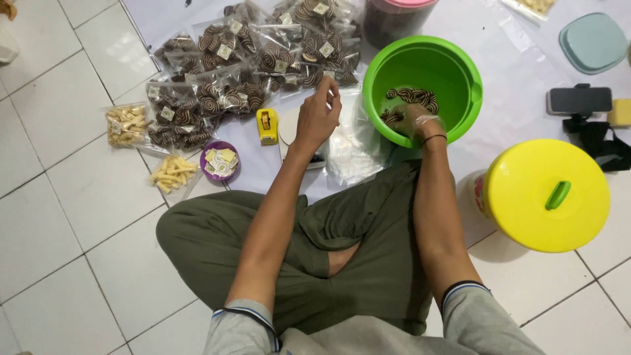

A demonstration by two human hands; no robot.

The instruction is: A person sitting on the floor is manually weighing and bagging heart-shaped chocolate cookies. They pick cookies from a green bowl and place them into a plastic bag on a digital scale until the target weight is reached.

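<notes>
My right hand (418, 122), in clear plastic glove, down inside green bucket (460, 72), fingers curled among swirl cookies (413, 96); actual grip hidden by rim. My left hand (318, 115) above small white scale (287, 128), fingertips pinched on clear bag (351, 141). Yellow tape dispenser (267, 125) just beside. Packed cookie bags (217, 72) beyond. Yellow lidded bucket (545, 195) at right knee.

Clear plastic packages of brown spiral snacks (256, 62) lie heaped on the floor sheet at top centre, each bearing a small square pale label (225, 51). To their left, two clear bags of pale yellow sticks: one labelled (125, 125), one lower (172, 174). A small purple bowl (219, 160) holds loose square labels (white and yellowish). Empty clear bags (355, 144) lie beside the green bucket. Dark phone screen (580, 100) at right, blank.
</notes>
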